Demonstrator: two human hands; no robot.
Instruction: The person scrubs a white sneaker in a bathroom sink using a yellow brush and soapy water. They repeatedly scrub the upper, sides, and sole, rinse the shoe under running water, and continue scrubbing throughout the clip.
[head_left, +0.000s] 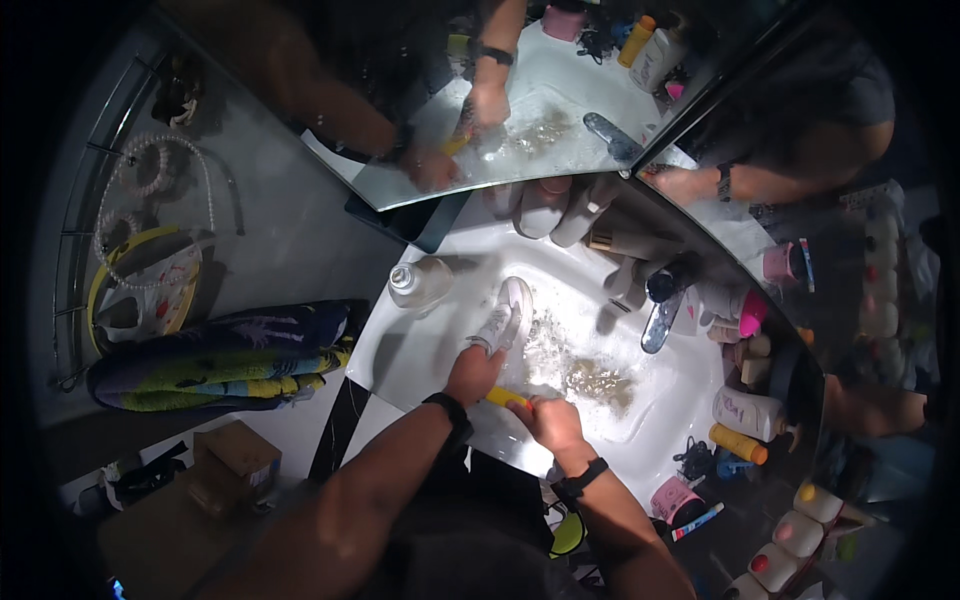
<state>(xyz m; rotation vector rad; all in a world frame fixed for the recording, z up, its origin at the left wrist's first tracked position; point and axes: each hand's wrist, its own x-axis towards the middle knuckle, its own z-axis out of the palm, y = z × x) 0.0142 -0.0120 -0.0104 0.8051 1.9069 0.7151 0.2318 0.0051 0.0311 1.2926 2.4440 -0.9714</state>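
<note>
My left hand is closed on a white shoe, which lies toe outward over the left side of a white sink. My right hand, just right of it, grips what looks like a yellow-handled brush. The handle points toward the shoe's near end; its bristles are hidden by the left hand. Brownish, murky water with foam lies in the basin. A chrome faucet reaches over the basin's far right side.
A clear bottle stands on the sink's left rim. Several bottles line the back. On the right are a white bottle, a yellow tube and a pink cup. A mirror rises behind. A patterned towel hangs at left.
</note>
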